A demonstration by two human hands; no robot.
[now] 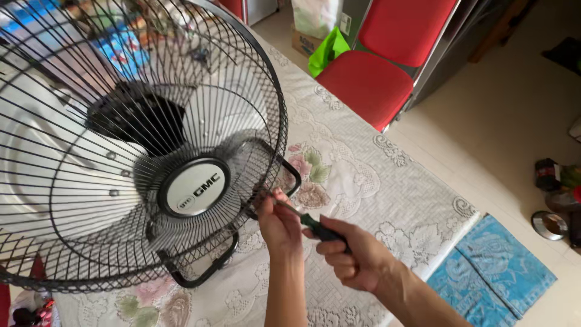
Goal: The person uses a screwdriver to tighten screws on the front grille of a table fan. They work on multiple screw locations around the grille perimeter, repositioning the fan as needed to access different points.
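Screwdriver (315,227) is gripped in the closed right hand (357,257), its tip at the fan grille (181,109) rim just beyond the left hand's (279,227) pinching fingers (279,197). Tip may slip and hit these fingers if pushed at an angle.

Both bare forearms come up from the bottom edge, side by side. The left hand (279,225) is raised, wrist straight, its fingertips pinched together at the top. The right hand (356,254) sits just beside it, lower and to the right, fingers curled into a closed fist-like grip, wrist bent slightly inward.
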